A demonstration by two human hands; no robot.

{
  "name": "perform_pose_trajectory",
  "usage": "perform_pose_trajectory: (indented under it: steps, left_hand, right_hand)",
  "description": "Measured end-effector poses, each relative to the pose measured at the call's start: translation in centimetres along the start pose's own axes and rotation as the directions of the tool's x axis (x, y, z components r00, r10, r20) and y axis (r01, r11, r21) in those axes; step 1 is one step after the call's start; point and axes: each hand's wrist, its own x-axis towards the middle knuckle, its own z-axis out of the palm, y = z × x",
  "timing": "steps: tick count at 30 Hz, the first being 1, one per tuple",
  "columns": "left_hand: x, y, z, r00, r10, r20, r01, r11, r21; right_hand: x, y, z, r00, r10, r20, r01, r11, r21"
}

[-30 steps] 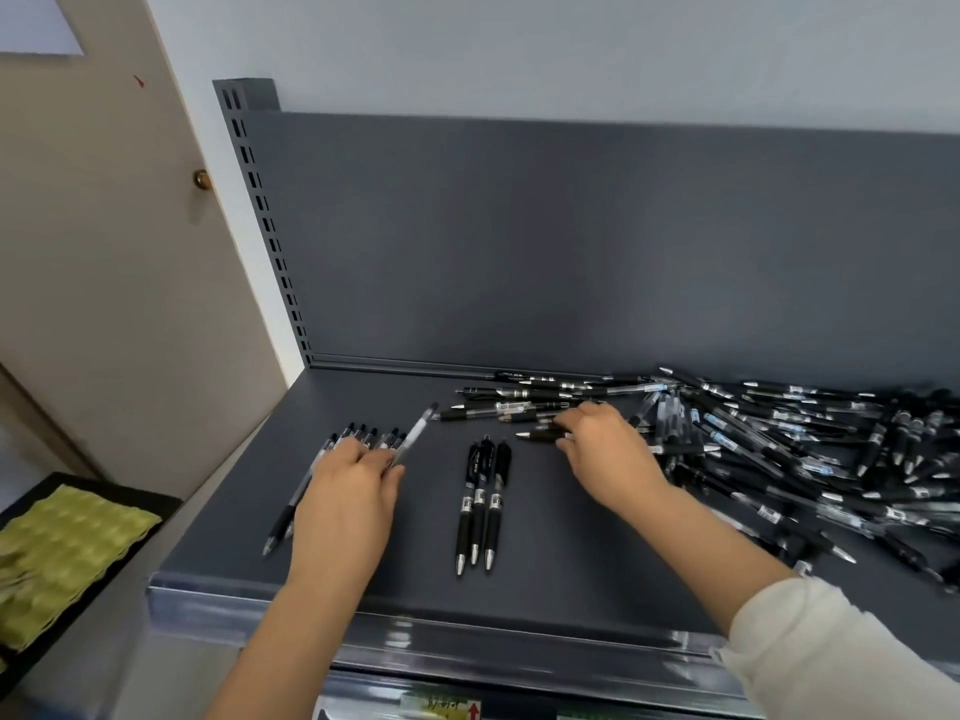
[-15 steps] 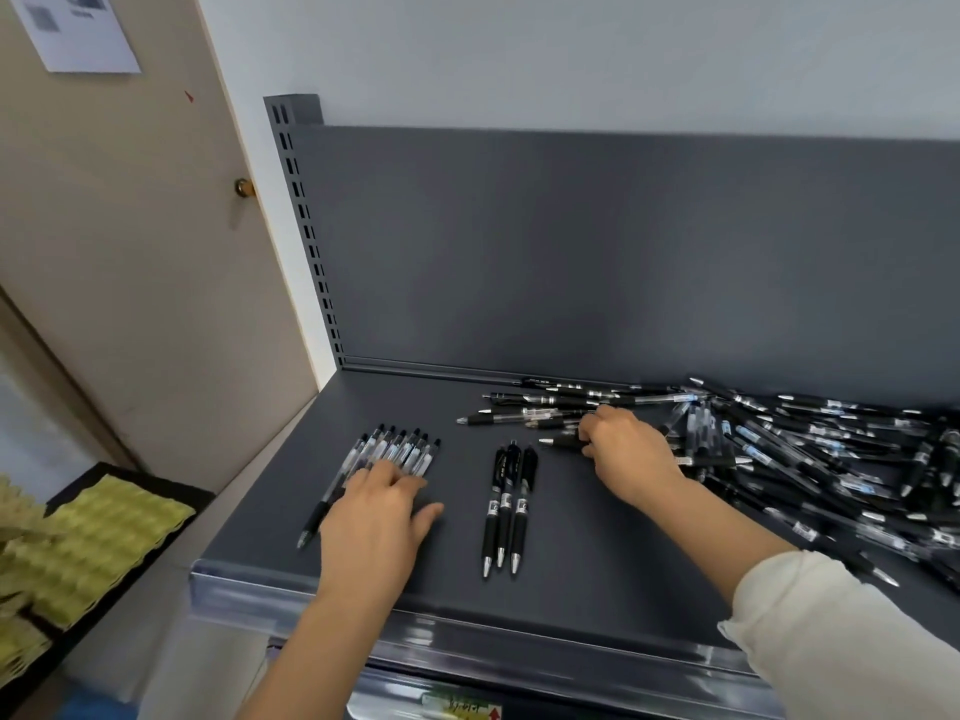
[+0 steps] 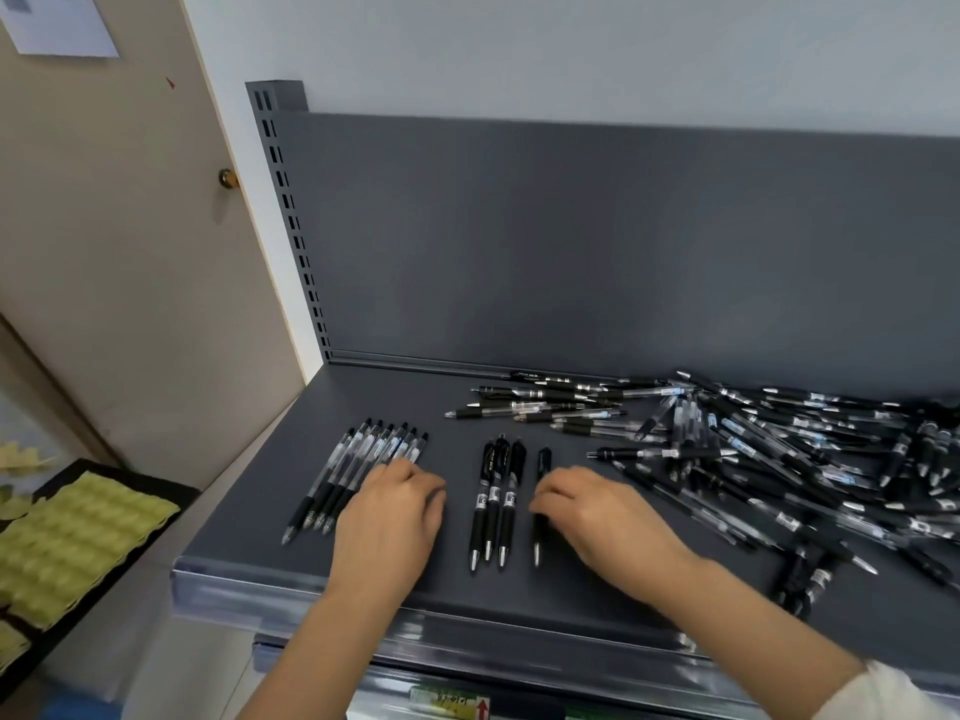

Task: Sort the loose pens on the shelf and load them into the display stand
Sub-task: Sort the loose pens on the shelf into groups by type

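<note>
Sorting by type, a single pen [image 3: 544, 459] is pinched by the right hand [image 3: 597, 517] just right of the black row [image 3: 493, 496], seemingly to join it, while clear pens [image 3: 363, 454] left of it are steadied under the left hand [image 3: 389, 511], fingers flat, and the pile [image 3: 779, 459] lies far right on the shelf [image 3: 249, 537].

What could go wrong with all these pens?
A few stray pens lie near the front edge of the shelf and might roll off. The right hand holds a single black pen beside the three black pens and could knock them crooked. The left hand, resting on the clear pens, may nudge them apart.
</note>
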Motion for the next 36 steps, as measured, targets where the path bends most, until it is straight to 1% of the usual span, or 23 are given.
perform_pose_trajectory:
  steps: [2, 3, 6, 9, 11, 13, 15, 16, 19, 21, 24, 27, 29, 32, 34, 36]
  left_hand:
    - [-0.1, 0.4, 0.3, 1.0, -0.002, 0.023, 0.003, 0.999, -0.039]
    - [-0.1, 0.6, 0.5, 0.999, -0.006, 0.043, 0.008, 0.998, -0.06]
    - [0.0, 1.2, 1.0, 0.997, 0.0, 0.076, 0.009, 0.994, -0.113]
    - [-0.1, 1.9, 1.3, 0.996, 0.032, 0.081, -0.021, 0.991, -0.129]
    - [-0.2, 2.5, 1.5, 0.995, 0.078, 0.068, -0.071, 0.993, -0.096]
    - [-0.1, 3.3, 1.6, 0.99, 0.129, 0.064, -0.123, 0.989, -0.082]
    - [-0.1, 4.3, 1.7, 0.986, 0.147, 0.084, -0.138, 0.985, -0.102]
    - [-0.1, 4.8, 1.8, 0.985, 0.141, 0.099, -0.129, 0.984, -0.122]
    - [0.0, 5.5, 2.4, 0.985, 0.094, 0.144, -0.072, 0.986, -0.153]
    - [0.1, 5.5, 2.8, 0.985, 0.045, 0.167, -0.015, 0.985, -0.171]
    - [0.1, 5.5, 3.3, 0.978, -0.013, 0.208, 0.06, 0.973, -0.223]
    - [0.1, 5.6, 3.6, 0.973, -0.019, 0.229, 0.075, 0.968, -0.238]
    - [0.0, 5.6, 3.7, 0.972, -0.018, 0.235, 0.079, 0.964, -0.255]
    - [-0.2, 5.7, 3.6, 0.97, -0.026, 0.24, 0.095, 0.955, -0.281]
    - [-0.3, 5.7, 3.5, 0.976, -0.014, 0.219, 0.08, 0.953, -0.292]
    - [-0.2, 5.9, 3.1, 0.987, 0.025, 0.156, 0.024, 0.952, -0.305]
  right_hand:
    - [-1.2, -0.4, 0.8, 1.0, 0.025, 0.0, -0.025, 0.998, 0.052]
    - [-1.5, -0.4, 0.9, 0.998, 0.06, -0.016, -0.059, 0.994, 0.095]
    - [-2.1, 0.1, 0.4, 0.974, 0.221, -0.046, -0.206, 0.953, 0.221]
    - [-3.0, 1.1, -0.2, 0.93, 0.359, -0.081, -0.334, 0.916, 0.221]
    - [-3.7, 2.2, -0.8, 0.869, 0.485, -0.094, -0.466, 0.868, 0.174]
    - [-4.7, 3.5, -1.6, 0.778, 0.615, -0.131, -0.595, 0.787, 0.161]
    - [-5.8, 4.4, -2.2, 0.691, 0.703, -0.169, -0.683, 0.711, 0.167]
    - [-6.4, 4.6, -2.4, 0.659, 0.732, -0.172, -0.712, 0.681, 0.17]
    - [-7.7, 4.7, -2.6, 0.614, 0.78, -0.122, -0.771, 0.626, 0.116]
    - [-7.9, 4.8, -2.6, 0.601, 0.796, -0.073, -0.792, 0.605, 0.079]
    - [-7.7, 5.1, -3.0, 0.574, 0.819, 0.006, -0.814, 0.569, 0.116]
    - [-7.2, 5.5, -3.5, 0.575, 0.813, 0.088, -0.817, 0.569, 0.091]
    - [-6.9, 5.6, -3.6, 0.585, 0.799, 0.137, -0.811, 0.58, 0.078]
    - [-6.1, 5.3, -3.7, 0.605, 0.766, 0.22, -0.796, 0.591, 0.13]
    - [-5.4, 4.9, -3.9, 0.628, 0.736, 0.255, -0.779, 0.591, 0.211]
    - [-4.6, 4.4, -4.1, 0.68, 0.694, 0.235, -0.73, 0.611, 0.306]
